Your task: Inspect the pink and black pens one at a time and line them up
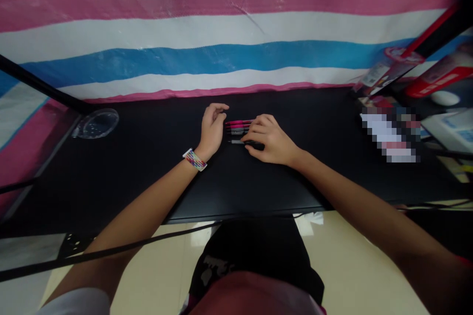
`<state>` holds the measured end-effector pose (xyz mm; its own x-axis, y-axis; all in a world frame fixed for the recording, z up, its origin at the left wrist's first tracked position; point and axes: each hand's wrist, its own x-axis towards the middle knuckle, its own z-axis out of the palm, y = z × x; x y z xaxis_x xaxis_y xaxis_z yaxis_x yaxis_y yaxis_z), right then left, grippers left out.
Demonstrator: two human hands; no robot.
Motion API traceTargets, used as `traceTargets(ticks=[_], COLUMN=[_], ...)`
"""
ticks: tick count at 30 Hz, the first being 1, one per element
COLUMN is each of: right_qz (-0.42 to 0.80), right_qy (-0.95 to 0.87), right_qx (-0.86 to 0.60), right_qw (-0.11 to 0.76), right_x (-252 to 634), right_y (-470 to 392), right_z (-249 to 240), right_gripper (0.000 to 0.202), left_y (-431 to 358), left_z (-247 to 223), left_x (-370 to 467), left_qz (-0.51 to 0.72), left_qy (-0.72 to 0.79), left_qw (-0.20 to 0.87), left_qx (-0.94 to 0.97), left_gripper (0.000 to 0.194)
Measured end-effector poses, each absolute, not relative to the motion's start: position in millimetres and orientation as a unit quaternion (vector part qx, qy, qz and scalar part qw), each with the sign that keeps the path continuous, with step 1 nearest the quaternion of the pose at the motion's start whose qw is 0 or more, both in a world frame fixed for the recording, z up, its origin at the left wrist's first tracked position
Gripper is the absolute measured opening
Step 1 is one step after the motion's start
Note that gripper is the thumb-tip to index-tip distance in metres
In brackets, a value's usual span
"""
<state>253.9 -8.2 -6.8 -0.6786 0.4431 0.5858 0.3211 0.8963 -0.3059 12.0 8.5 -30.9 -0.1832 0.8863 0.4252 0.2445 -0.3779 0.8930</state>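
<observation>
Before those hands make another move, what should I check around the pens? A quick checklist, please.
1. Right hand at the pens: ok, fingers over their right ends.
2. Left hand touching the pens: cannot tell; it is beside their left ends.
3. Pens evenly bunched: not ok; the gray-gripped pen lies slightly apart, nearest the person.
4. Pens away from the table's front edge: ok.
5. Every pen fully visible: not ok, the right hand covers part.

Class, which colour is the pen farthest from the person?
The farthest pen is pink, shown best in the head view.
</observation>
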Motion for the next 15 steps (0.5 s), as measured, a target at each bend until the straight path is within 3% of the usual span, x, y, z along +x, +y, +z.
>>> traceTargets(ticks=[3,6,9,15], right_qz=[0.087,0.117,0.149,0.184], right_qy=[-0.912,-0.879,-0.836,-0.805], right_qx=[-0.196,-0.213,-0.267,-0.340], right_qw=[0.350,0.410,0.455,0.450], right_x=[254,255,258,271], right_y=[-7,-6,-2,11], right_z=[-6,-3,1,7], right_gripper=[0.017,0.017,0.017,0.019], left_y=[-2,-15,-23,-18], left_z=[-18,-3,7,6], left_x=[16,19,21,18], left_qz=[0.564,0.493,0.438,0.488], left_qy=[0.474,0.446,0.426,0.431], left_qw=[0.237,0.232,0.173,0.177], left_qx=[0.634,0.710,0.773,0.738], left_gripper=[0.018,0.026,0.021,0.022])
